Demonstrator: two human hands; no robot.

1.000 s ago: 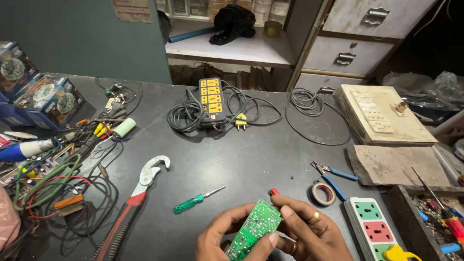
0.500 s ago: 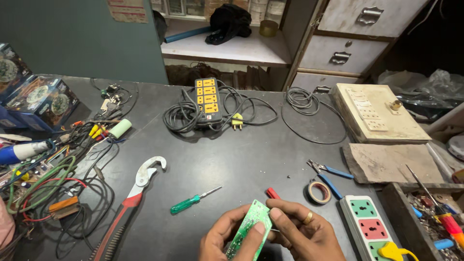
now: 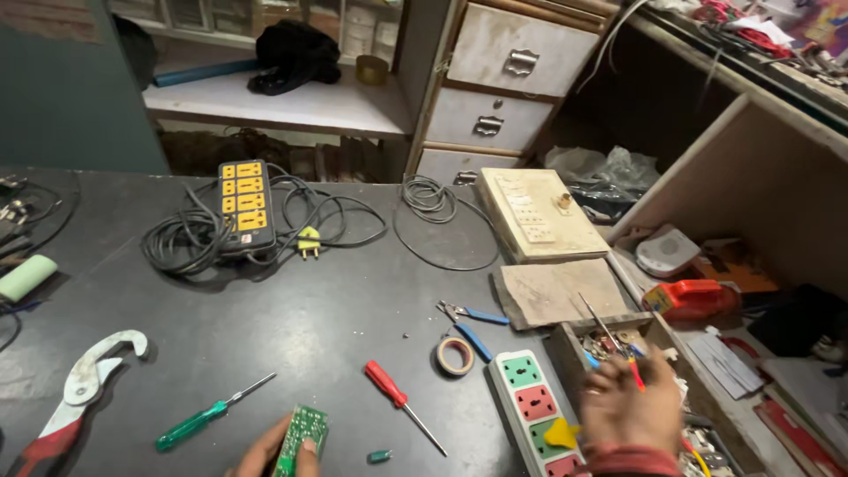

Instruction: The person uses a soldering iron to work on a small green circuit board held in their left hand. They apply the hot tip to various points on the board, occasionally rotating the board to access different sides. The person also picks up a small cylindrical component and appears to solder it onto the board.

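Note:
My left hand [image 3: 269, 452] holds a small green circuit board [image 3: 300, 438] at the bottom edge of the view, above the dark table [image 3: 291, 309]. My right hand [image 3: 629, 408] is blurred and reaches over the open wooden tray [image 3: 590, 329] of small parts at the right; whether it grips anything there is unclear. A red-handled screwdriver [image 3: 396, 397] lies on the table between the hands. A green-handled screwdriver [image 3: 201, 420] lies left of the board. A small green cap [image 3: 379, 456] sits by the board.
A white power strip with coloured sockets [image 3: 533, 402], a tape roll [image 3: 455, 355] and blue-handled pliers [image 3: 473, 325] lie near the tray. A black and yellow extension board with coiled cable [image 3: 240, 208], a red-handled wrench [image 3: 75, 393] and a beige switch panel [image 3: 534, 212] lie further off.
My right hand has left the circuit board and moved right to the parts tray. The red-handled screwdriver now lies on the table. The view has swung right.

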